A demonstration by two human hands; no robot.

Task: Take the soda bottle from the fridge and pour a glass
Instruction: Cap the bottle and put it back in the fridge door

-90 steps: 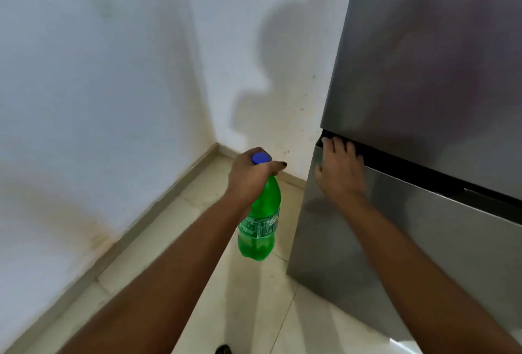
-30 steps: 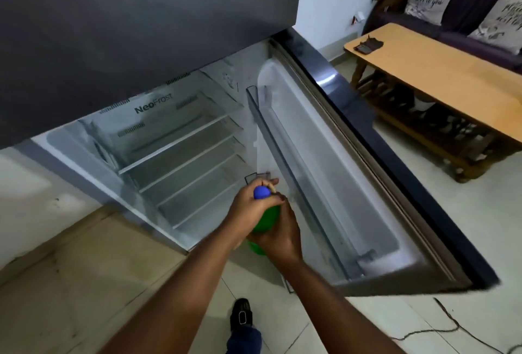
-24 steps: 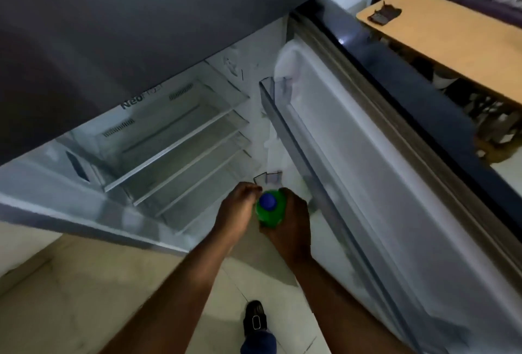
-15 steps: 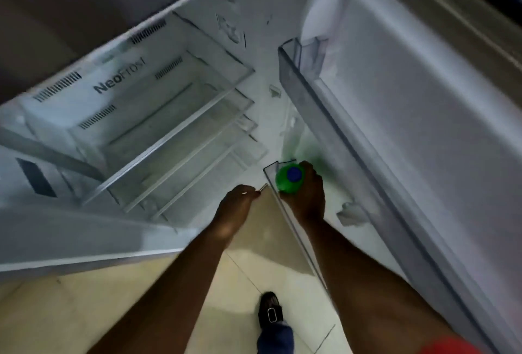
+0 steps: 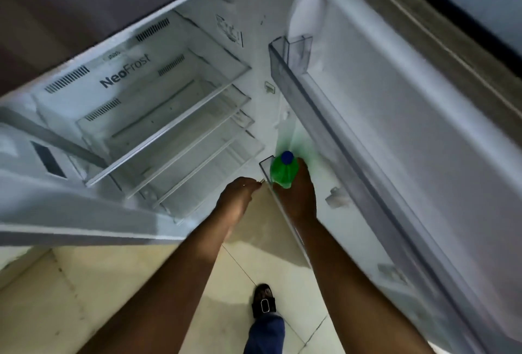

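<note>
We are standing over the open fridge (image 5: 141,116) with its door (image 5: 395,127) swung wide. The green soda bottle (image 5: 282,174) is now sitting down inside the lower door shelf (image 5: 264,165), no longer hanging outside it. Our right grip (image 5: 299,198) alone is wrapping the bottle's shoulder. Our left grip (image 5: 237,197) has come off the blue cap (image 5: 287,156) and is touching the shelf corner; we cannot tell whether it is pinching it. Lifting the bottle out is probably coming next.

Arms outstretched — right hand (image 5: 297,198) gripping bottle (image 5: 282,174), left hand (image 5: 238,195) loosely curled
</note>
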